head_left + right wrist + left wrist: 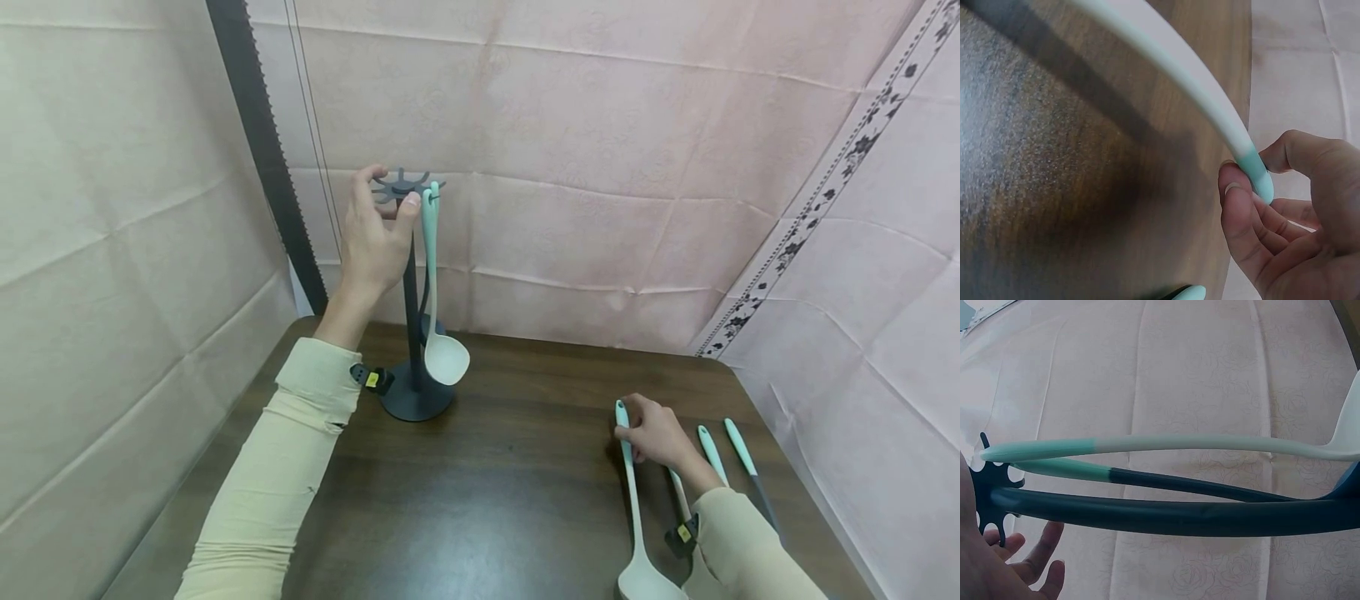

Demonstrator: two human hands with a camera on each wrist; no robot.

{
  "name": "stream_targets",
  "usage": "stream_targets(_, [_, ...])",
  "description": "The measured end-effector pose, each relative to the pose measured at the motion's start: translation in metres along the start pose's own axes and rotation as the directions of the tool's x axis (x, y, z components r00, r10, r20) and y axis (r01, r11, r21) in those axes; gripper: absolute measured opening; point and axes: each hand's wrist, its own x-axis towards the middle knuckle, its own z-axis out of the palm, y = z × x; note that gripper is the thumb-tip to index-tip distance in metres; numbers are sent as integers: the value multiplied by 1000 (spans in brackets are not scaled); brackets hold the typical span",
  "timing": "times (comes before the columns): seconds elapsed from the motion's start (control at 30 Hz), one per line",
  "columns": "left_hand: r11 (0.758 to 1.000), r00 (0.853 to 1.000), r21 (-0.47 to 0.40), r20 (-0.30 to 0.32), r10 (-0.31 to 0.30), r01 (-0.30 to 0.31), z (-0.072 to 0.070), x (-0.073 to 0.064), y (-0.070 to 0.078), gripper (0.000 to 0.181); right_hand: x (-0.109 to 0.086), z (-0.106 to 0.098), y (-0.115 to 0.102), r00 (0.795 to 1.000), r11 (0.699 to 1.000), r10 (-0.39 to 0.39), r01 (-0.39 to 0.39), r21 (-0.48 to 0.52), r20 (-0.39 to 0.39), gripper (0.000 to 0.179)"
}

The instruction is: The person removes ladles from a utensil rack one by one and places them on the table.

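Note:
My left hand [378,242] grips the top of a dark utensil stand [413,283], thumb and fingers spread around its ring of hooks [997,484]. From that ring hangs a white ladle [447,360] with a mint-green handle end. Behind it hangs a dark utensil [1179,482] with a mint handle, mostly hidden in the head view. Over at the right, my right hand [656,429] pinches the mint handle end of a white utensil [636,517] between thumb and fingers. Its broad head points toward me and is cut off by the frame's lower edge.
Right of and under my right forearm lie more mint-handled utensils, including one with a dark shaft [742,450] and another mint handle [711,452]. They rest on a brown wooden table [480,500]. Pale cloth [562,167] hangs behind and along both sides.

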Motion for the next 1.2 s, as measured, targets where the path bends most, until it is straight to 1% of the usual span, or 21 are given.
stream_targets(0.3, [1000, 1000, 2, 5, 6, -6, -1, -1, 0, 77, -3, 6, 7, 1000, 1000, 0, 0, 5, 12, 59])
stream_targets(0.67, [1000, 1000, 6, 4, 3, -3, -2, -1, 0, 76, -2, 12, 15, 998, 1000, -26, 26, 9, 51, 58])
stream_targets(0.9, [1000, 1000, 9, 11, -2, 2, -1, -1, 0, 78, -4, 16, 15, 998, 1000, -6, 5, 4, 57, 58])
stream_targets(1.2, [1000, 1000, 28, 4, -6, 6, -2, -1, 0, 77, -4, 19, 14, 998, 1000, -17, 17, -6, 55, 57])
